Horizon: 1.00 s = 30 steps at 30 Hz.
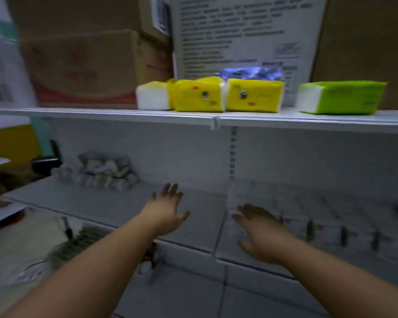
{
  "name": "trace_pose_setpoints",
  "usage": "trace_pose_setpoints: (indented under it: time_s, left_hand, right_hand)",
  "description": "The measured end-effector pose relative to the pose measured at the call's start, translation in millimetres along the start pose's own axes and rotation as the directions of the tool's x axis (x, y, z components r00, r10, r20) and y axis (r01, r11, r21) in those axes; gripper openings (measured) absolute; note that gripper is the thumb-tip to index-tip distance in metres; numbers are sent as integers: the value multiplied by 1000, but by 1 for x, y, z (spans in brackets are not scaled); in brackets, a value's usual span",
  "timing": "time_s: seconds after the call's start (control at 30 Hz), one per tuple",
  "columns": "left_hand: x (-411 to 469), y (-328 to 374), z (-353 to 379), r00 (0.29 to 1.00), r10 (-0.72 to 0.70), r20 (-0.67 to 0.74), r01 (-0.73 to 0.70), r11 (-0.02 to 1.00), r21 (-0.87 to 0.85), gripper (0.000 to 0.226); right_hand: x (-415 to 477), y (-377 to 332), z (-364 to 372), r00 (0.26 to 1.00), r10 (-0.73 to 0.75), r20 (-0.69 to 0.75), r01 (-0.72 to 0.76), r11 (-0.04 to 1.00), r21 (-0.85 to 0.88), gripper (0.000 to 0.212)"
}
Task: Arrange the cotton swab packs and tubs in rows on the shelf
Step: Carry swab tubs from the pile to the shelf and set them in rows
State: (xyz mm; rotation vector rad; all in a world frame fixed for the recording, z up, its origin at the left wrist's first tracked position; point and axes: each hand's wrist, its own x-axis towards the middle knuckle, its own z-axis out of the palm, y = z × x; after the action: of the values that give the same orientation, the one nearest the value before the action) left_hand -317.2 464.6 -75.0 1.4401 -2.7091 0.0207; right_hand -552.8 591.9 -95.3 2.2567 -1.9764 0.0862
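Note:
The view is blurred by motion. Both my hands reach over the white middle shelf with fingers spread and hold nothing. My left hand hovers above the bare middle of the shelf. My right hand hovers at the left end of a row of clear cotton swab packs that fills the right part of the shelf. A loose heap of swab packs lies at the back left of the same shelf, well away from both hands.
The upper shelf carries yellow tissue packs, a green tissue pack and a blue pack, with cardboard boxes behind. A wire basket stands at the lower left, below the shelf edge.

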Motion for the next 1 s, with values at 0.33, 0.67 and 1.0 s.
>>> trace_pose_setpoints:
  time_s: [0.33,0.67,1.0]
  left_hand:
    - [-96,-190,30,955,-297,6,294,944,-151,66]
    - [-41,-308,43,939,-332,92,344,914,-216,69]
    - [27,-425,30,921,-387,-52,366,902,-226,74]
  right_hand:
    - [140,-156,27,956,-285,68,285,959,9,60]
    - [310,-201,56,967,-249,52,239,959,154,63]
    - [446,-233,53,993,-65,-94,89,958,274,64]
